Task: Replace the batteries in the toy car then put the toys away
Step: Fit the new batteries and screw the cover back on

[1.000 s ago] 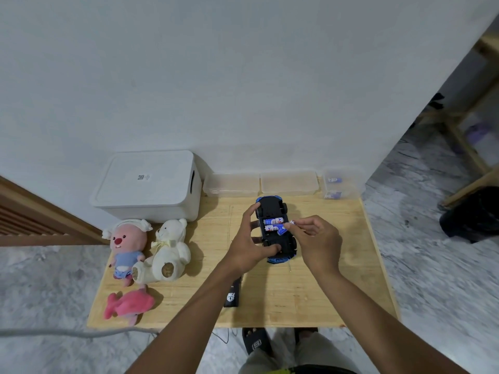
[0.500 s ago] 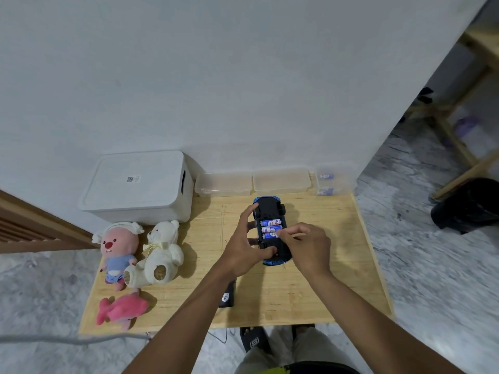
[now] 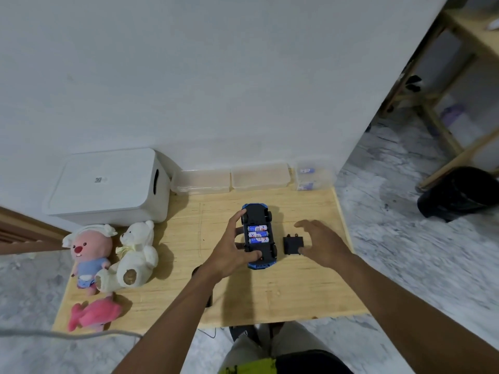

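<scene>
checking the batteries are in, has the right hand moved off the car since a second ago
Yes. The right hand has left the toy car and gone rightward, now open at the black cover beside it.

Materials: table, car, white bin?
table: light wood or wood laminate, matte; grain lines show.
car: likely hard plastic, black underside, blue body, slight sheen.
bin: probably moulded plastic, smooth matte white, with a cut handle slot.

batteries [image 3: 258, 234] in toy car [image 3: 259, 211]: blue-and-white wrappers with large letters, too blurred to read
white box [image 3: 121, 168] lid: small dark square label [image 3: 98, 180], code-like, not legible
other readable text: none
</scene>
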Action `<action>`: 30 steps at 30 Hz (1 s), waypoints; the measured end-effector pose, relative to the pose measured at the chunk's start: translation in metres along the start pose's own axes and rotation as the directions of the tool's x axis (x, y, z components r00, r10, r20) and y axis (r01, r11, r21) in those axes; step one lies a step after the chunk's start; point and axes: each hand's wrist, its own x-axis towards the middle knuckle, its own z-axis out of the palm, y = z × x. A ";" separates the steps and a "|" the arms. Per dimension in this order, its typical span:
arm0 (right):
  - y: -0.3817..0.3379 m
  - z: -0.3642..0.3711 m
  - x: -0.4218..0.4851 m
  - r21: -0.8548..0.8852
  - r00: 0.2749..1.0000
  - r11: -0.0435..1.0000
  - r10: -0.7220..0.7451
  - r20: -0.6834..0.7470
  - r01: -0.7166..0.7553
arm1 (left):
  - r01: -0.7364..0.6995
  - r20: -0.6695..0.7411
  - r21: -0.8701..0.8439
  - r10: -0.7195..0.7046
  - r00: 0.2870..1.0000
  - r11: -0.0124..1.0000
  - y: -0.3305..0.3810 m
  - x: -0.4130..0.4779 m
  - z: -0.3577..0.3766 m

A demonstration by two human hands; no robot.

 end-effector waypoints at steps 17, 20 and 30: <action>0.033 0.015 0.016 0.052 0.969 0.988 -0.134 -0.209 0.147 | 0.043 -0.023 -0.036 -0.044 0.999 0.998 -0.003 0.016 0.028; 0.027 -0.012 0.016 0.158 0.919 0.953 -0.192 -0.344 0.259 | 0.030 -0.019 -0.045 -0.031 0.999 0.999 0.002 0.015 0.030; -0.028 -0.039 0.022 0.022 0.811 0.819 -0.564 -0.154 0.574 | -0.051 0.015 -0.057 0.052 0.999 0.997 0.026 0.011 0.044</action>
